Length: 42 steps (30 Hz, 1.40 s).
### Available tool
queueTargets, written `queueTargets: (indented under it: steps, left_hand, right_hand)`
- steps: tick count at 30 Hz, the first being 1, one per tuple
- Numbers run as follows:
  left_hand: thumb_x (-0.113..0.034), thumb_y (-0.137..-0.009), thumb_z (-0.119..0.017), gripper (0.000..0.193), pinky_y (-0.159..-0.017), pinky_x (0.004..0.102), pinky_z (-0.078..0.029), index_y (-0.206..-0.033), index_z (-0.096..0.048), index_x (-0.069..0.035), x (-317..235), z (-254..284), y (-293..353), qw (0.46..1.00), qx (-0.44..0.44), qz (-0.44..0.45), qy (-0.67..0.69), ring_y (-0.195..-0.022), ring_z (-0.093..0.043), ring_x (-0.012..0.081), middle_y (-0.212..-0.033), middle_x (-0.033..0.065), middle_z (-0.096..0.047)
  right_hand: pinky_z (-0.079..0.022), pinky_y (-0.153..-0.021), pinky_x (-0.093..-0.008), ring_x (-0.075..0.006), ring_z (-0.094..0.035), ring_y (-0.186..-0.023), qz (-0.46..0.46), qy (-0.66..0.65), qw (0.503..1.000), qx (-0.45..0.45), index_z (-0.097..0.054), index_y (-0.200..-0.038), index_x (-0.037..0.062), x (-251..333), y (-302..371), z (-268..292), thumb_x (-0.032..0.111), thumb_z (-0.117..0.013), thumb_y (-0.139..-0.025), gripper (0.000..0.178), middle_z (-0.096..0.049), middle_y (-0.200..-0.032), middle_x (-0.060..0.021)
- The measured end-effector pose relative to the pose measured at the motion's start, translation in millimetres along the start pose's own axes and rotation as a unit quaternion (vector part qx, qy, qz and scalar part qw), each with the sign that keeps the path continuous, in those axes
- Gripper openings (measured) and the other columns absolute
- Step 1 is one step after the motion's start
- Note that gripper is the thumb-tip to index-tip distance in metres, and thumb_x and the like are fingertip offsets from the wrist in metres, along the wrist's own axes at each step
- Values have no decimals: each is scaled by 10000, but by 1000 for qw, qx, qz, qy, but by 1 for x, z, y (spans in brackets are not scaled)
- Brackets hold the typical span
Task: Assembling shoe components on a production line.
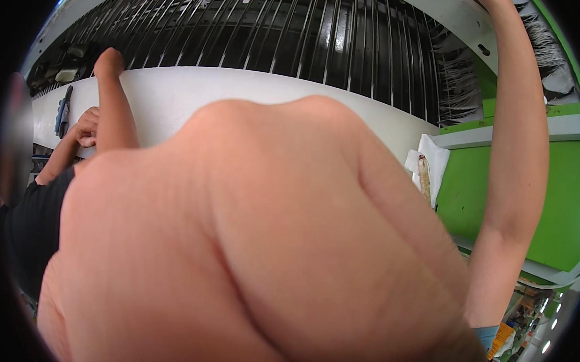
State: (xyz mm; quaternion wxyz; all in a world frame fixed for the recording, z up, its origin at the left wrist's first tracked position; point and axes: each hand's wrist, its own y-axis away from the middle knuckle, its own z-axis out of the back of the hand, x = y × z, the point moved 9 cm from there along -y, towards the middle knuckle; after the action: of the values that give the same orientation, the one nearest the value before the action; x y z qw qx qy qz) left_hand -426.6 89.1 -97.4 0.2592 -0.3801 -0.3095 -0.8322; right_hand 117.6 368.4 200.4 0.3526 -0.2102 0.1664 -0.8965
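Observation:
My left hand (269,231) is raised very close to the camera and fills the middle of the head view, blurred. Its knuckles face up, and where its fingertips rest, or whether they hold anything, is hidden. My right forearm (517,163) rises along the right side from a blue sleeve (487,336). It runs out past the top edge, so the right hand is out of sight. Behind my left hand stretches a smooth white ledge (172,91) in front of a machine bed of dark metal bars (295,37).
At left, a co-worker in a black top (36,229) has an arm (114,104) reaching over the ledge. A slim blue-and-dark tool (64,112) lies there. On the right are a green panel (475,194), white cloth (435,157) with a brownish elongated item (424,176), and an orange basket (503,340).

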Motion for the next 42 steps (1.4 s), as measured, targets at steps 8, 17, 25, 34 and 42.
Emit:
queueTargets:
  steps: [8, 17, 25, 34, 42]
  left_hand:
    - [-180, -1010, -614, 344, -857, 341, -605, -1314, -772, -146, -6, -11, -52, 997, -37, -54, 50, -932, -782, 251, -995, 116, -798]
    - [-182, -999, -626, 327, -833, 340, -599, -1293, -764, -139, -27, 4, -26, 987, -58, -112, 98, -911, -771, 249, -978, 112, -779]
    - [-183, -990, -637, 313, -812, 339, -593, -1274, -758, -133, -58, 28, -12, 972, -83, -169, 138, -893, -761, 248, -964, 109, -762]
    - [-185, -979, -649, 298, -788, 338, -587, -1252, -750, -126, -67, 65, 1, 952, -123, -217, 178, -872, -750, 246, -947, 106, -743]
    - [-186, -969, -659, 285, -767, 337, -581, -1233, -743, -119, -92, 103, 38, 926, -149, -266, 223, -853, -740, 244, -932, 103, -726]
  right_hand:
    - [-530, -1050, -430, -317, -710, -1158, 0, 14, 1000, -2, -755, -1304, -38, 1, 6, 0, 651, -518, -1098, 757, -772, -1265, -216]
    - [-538, -1025, -421, -283, -703, -1123, -23, -19, 1000, -2, -752, -1307, -31, 1, 11, 1, 631, -548, -1098, 724, -775, -1230, -187]
    - [-541, -984, -389, -262, -690, -1067, -22, -16, 1000, 0, -755, -1321, -15, -15, 13, -4, 649, -556, -1088, 732, -766, -1168, -168]
    - [-531, -1022, -404, -273, -686, -1097, -20, -11, 1000, -17, -751, -1328, -23, -7, 23, 6, 648, -549, -1091, 739, -765, -1186, -176]
    - [-530, -998, -392, -256, -681, -1069, -14, -3, 1000, -18, -762, -1277, -20, -8, 24, 9, 639, -554, -1092, 715, -761, -1143, -159]
